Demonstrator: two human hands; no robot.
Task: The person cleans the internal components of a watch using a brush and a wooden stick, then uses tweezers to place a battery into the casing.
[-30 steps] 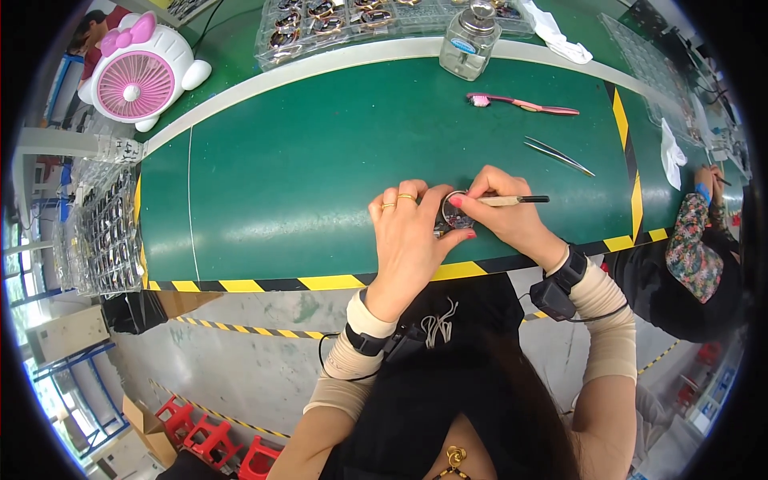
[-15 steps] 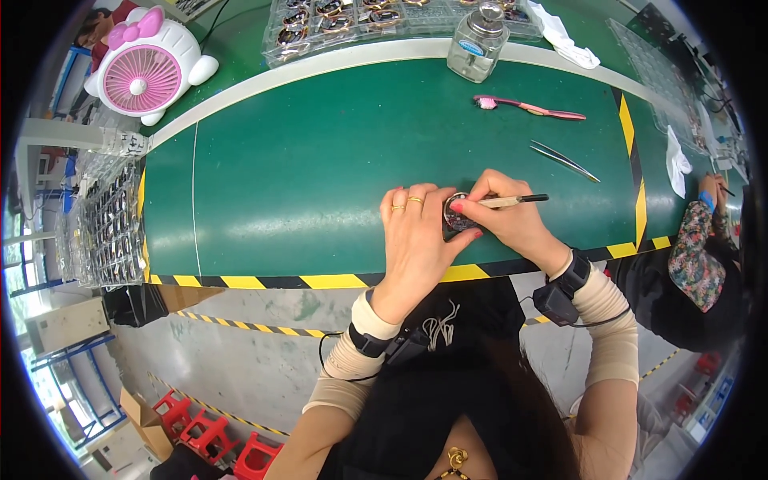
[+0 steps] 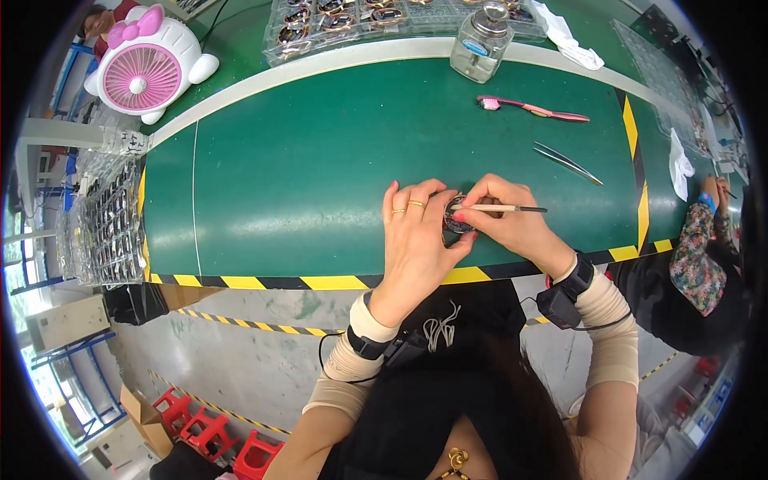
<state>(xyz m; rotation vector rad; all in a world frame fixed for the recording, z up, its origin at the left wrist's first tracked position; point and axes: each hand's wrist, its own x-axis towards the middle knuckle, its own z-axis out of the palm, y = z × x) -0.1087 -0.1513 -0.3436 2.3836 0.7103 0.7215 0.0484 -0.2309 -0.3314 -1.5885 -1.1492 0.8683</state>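
Note:
My left hand (image 3: 418,234) is closed around the left and near edge of a small round dark part with a metallic rim (image 3: 458,225), on the green work mat (image 3: 296,176) near its front edge. In my right hand (image 3: 516,227) a slim beige stick with a dark end (image 3: 512,209) is pinched between thumb and forefinger. Its dark end points right; the other tip reaches the face of the round part, partly hidden by the fingers. Farther off to the right lie metal tweezers (image 3: 566,163) and a pink toothbrush (image 3: 534,109).
A glass bottle of clear liquid (image 3: 480,46) stands at the back, beside clear trays of round parts (image 3: 340,32). A white-and-pink fan (image 3: 142,76) is back left, stacked clear trays (image 3: 112,220) left. Yellow-black tape (image 3: 336,282) edges the mat. A co-worker's sleeve (image 3: 694,260) shows right.
The stick has tilted, its dark end swinging slightly nearer. My right fingers have shifted slightly over the round part. My left hand still steadies it.

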